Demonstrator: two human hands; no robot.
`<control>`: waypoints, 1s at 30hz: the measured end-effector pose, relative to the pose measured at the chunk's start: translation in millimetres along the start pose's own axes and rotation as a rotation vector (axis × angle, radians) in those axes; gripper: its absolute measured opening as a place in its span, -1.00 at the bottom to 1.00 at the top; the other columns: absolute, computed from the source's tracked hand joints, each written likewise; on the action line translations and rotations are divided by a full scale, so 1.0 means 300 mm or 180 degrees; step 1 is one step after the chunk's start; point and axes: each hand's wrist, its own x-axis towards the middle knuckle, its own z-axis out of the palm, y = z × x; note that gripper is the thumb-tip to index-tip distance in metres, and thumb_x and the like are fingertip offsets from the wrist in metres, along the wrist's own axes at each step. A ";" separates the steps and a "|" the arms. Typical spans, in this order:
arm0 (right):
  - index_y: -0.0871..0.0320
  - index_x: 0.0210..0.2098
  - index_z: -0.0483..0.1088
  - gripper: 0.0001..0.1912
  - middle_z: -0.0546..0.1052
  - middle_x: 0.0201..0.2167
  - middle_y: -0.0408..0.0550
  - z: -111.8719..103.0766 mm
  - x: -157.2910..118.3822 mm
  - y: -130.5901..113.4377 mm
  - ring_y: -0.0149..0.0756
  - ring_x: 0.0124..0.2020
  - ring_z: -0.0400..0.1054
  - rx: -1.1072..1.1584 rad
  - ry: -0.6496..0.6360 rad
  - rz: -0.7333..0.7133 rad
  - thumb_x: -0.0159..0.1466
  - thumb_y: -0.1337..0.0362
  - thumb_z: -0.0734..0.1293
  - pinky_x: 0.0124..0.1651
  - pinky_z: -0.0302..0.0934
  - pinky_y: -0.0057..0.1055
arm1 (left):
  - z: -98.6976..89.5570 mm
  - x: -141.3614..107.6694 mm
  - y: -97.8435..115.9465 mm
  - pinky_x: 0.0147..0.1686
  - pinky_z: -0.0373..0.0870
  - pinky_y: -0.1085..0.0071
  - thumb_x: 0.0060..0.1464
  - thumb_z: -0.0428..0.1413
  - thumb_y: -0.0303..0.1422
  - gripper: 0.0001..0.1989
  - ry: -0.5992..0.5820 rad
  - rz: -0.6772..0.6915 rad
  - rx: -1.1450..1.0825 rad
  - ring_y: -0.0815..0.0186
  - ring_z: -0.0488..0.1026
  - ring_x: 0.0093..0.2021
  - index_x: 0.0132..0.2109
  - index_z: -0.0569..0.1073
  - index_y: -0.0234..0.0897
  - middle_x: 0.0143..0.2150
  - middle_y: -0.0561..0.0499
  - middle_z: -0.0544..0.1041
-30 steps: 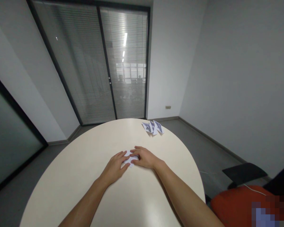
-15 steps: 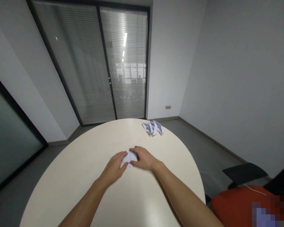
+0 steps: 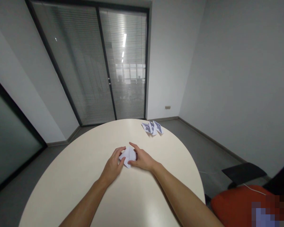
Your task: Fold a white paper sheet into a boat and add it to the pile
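A small folded white paper (image 3: 128,156) is held between both hands over the middle of the round cream table (image 3: 85,157). My left hand (image 3: 114,163) grips its left side, thumb in front and fingers behind. On the right side, my right hand (image 3: 142,158) pinches the paper with its thumb at the near edge; the index finger is raised off the far edge. Creases and a pointed near corner show on the paper. Several folded papers with blue-grey print (image 3: 152,128) lie overlapping near the table's far right edge.
An orange chair (image 3: 234,201) with a black armrest (image 3: 243,173) stands at the right of the table. Beyond the table are glass panels with blinds (image 3: 127,94) and a white wall with a socket (image 3: 167,107).
The fingers of both hands have loosened and spread somewhat, and more of the paper shows. The paper looks slightly raised and has shifted a little left.
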 end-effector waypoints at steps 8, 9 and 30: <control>0.04 0.39 0.09 -0.09 0.55 -0.17 -0.08 -0.002 0.003 -0.018 -0.32 -0.31 0.37 0.0367 0.0051 0.0033 0.12 0.31 0.50 -0.23 0.26 -0.40 | 0.002 -0.001 -0.001 0.07 0.46 0.20 0.29 0.03 -0.33 -0.68 0.0000 -0.0154 -0.0073 0.19 0.52 0.01 0.14 0.42 -0.22 0.06 -0.12 0.56; 0.05 0.37 0.13 -0.12 0.54 -0.19 -0.09 -0.002 0.003 -0.020 -0.33 -0.33 0.36 0.0296 0.0085 0.0053 0.12 0.32 0.50 -0.24 0.25 -0.41 | 0.002 -0.001 0.000 0.07 0.46 0.21 0.29 0.02 -0.32 -0.70 0.0000 -0.0139 -0.0083 0.19 0.52 0.00 0.12 0.44 -0.22 0.04 -0.12 0.56; 0.13 -0.14 0.54 -0.75 0.62 -0.21 -0.05 -0.019 0.015 -0.019 -0.26 -0.21 0.45 -0.0112 0.0400 -0.0451 0.40 0.13 0.29 -0.10 0.27 -0.36 | -0.014 0.015 0.000 -0.12 0.47 0.30 0.28 0.07 -0.19 -0.73 0.0288 -0.0332 -0.0188 0.20 0.55 -0.15 -0.05 0.55 -0.24 -0.13 -0.08 0.62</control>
